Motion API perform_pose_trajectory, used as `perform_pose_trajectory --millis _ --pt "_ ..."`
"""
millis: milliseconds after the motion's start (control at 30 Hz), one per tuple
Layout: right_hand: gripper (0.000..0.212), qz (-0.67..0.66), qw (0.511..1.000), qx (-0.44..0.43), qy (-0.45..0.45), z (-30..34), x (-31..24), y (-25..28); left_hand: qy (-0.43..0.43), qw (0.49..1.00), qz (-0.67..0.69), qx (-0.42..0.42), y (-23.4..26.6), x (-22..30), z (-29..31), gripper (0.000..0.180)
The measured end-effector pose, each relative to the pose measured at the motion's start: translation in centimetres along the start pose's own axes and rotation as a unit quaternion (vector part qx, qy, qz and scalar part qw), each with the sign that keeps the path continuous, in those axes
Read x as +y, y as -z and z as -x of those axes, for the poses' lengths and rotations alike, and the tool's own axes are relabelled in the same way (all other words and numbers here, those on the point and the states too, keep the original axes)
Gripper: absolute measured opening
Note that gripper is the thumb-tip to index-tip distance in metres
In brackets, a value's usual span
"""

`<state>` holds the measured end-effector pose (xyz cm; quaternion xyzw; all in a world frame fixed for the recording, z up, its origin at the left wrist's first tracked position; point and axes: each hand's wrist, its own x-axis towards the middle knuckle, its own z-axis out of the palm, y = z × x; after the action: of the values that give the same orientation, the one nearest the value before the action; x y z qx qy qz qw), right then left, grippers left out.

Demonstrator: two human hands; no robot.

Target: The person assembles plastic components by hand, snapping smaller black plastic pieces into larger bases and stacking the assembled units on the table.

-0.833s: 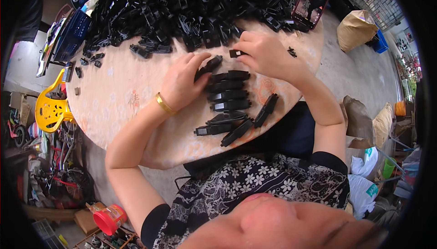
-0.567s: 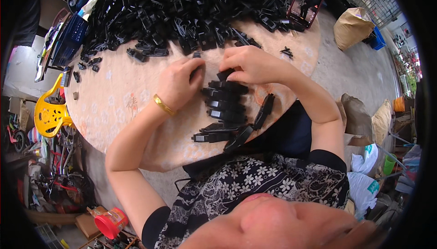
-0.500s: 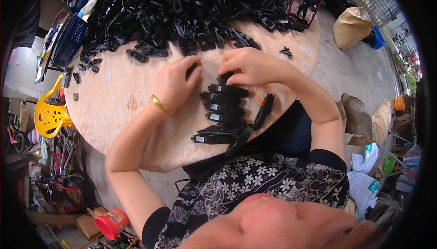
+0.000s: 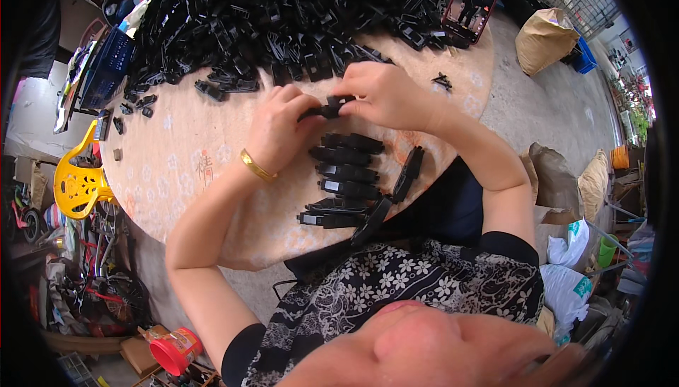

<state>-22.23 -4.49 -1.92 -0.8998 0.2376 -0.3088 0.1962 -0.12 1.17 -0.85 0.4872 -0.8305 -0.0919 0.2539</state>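
Observation:
Both my hands are closed on a black plastic part (image 4: 328, 111), which bridges the gap between them above the table. My left hand (image 4: 281, 127), with a gold bangle at the wrist, pinches its left end. At the other end, the thumb and fingers of my right hand (image 4: 382, 96) grip it. Fingers hide much of its shape. Just nearer to me lies a row of curved black parts (image 4: 346, 171), set close together. Two more long black parts, one (image 4: 408, 173) to the right and one (image 4: 372, 222) close to the table edge, lie at a slant.
A large heap of black plastic parts (image 4: 283, 19) covers the far side of the round, cloth-covered table (image 4: 170, 196). A phone (image 4: 472, 2) leans at the far right. Small loose pieces (image 4: 145, 104) lie left. A yellow chair (image 4: 78, 178) and brown paper sack (image 4: 544, 39) stand beyond the table.
My hands have come together, and the black part now spans both. The right hand has lifted away from the row and shifted slightly outward.

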Motion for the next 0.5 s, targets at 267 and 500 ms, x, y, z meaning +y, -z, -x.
perform_pose_trajectory --millis 267,500 --pt "0.019 0.081 0.995 -0.051 0.031 0.1 -0.7 0.8 0.074 0.995 0.068 -0.016 0.9 -0.5 0.6 0.021" --pt "0.018 0.02 0.996 -0.067 0.057 -0.8 -0.9 -0.9 0.039 0.994 0.097 -0.03 0.1 -0.3 0.5 0.016"
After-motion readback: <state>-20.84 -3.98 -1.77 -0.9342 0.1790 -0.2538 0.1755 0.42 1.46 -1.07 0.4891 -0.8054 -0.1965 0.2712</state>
